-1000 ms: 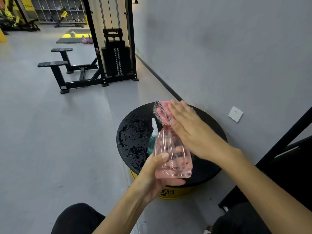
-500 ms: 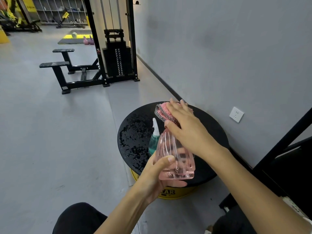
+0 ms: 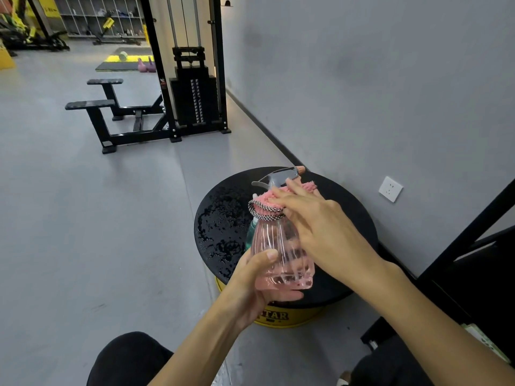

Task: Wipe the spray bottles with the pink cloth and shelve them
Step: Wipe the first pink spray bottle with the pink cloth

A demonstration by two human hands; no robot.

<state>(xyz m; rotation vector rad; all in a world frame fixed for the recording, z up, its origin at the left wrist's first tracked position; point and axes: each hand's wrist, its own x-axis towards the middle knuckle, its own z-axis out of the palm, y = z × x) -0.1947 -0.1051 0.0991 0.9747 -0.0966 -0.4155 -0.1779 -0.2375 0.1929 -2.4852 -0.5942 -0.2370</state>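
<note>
My left hand (image 3: 257, 285) grips the base of a clear pink ribbed spray bottle (image 3: 281, 254), held upright over the round black stool top (image 3: 220, 215). Its grey trigger head with an orange nozzle (image 3: 281, 176) sticks out above the cloth. My right hand (image 3: 315, 227) holds the pink cloth (image 3: 264, 203) with a checkered edge around the bottle's neck and shoulder. A teal spray bottle (image 3: 250, 232) stands on the stool behind the pink one, mostly hidden.
The stool top is wet with droplets on its left half and has a yellow base (image 3: 278, 319). A grey wall with a white socket (image 3: 390, 188) is to the right. A black rack frame (image 3: 473, 246) stands at right. A cable weight machine (image 3: 192, 96) stands farther back.
The cloth and my right hand slid down from the bottle's top to its neck, uncovering the grey trigger head. My left hand keeps its grip on the base.
</note>
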